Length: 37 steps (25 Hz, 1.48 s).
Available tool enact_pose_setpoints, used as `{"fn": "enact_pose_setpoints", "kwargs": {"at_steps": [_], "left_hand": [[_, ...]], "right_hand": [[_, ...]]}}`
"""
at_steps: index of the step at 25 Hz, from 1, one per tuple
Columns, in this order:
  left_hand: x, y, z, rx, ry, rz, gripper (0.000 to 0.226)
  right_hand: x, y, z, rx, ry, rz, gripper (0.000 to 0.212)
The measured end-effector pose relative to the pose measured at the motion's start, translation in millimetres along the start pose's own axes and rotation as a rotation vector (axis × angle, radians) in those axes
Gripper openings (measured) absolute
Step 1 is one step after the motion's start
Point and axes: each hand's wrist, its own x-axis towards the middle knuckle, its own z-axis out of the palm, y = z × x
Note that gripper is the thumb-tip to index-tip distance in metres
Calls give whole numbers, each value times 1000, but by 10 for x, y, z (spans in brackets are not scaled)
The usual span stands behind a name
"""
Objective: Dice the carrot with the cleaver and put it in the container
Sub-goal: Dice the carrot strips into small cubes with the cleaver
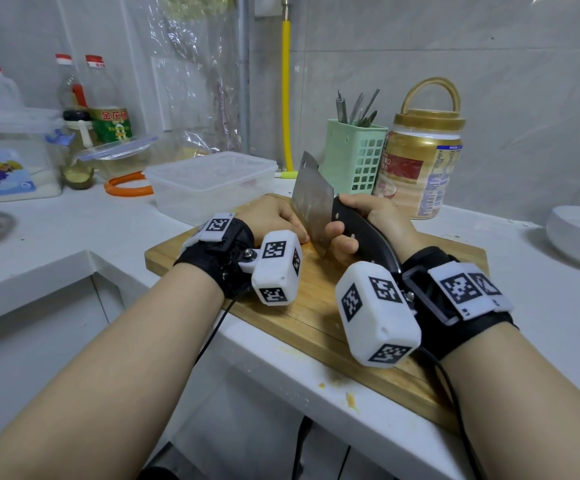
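My right hand (368,223) grips the black handle of the steel cleaver (313,206), whose blade stands on edge over the wooden cutting board (319,306). My left hand (274,216) lies curled on the board just left of the blade, covering the carrot; only a thin orange sliver (305,241) shows under its fingers. A clear plastic container (212,183) stands just behind the board, to the left. Both wrists wear black straps with white marker blocks.
A green utensil basket (354,157) and a gold-lidded jar (420,161) stand behind the board at the right. A white bowl (579,237) sits far right. Bottles, an orange ring (126,187) and boxes crowd the back left. The counter edge drops off in front.
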Motion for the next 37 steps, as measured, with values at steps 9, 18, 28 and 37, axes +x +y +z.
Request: {"fn": "enact_pose_setpoints", "kwargs": {"at_steps": [9, 18, 28, 37], "left_hand": [[-12, 1, -6, -44, -13, -9, 19], [12, -30, 0, -66, -39, 5, 8], [32, -49, 6, -49, -17, -10, 19], [47, -43, 10, -8, -13, -19, 11]], "right_hand": [[-2, -15, 51, 3, 33, -25, 18], [-5, -27, 55, -120, 54, -17, 19], [33, -31, 131, -215, 93, -51, 19], [61, -7, 76, -232, 63, -46, 22]]}}
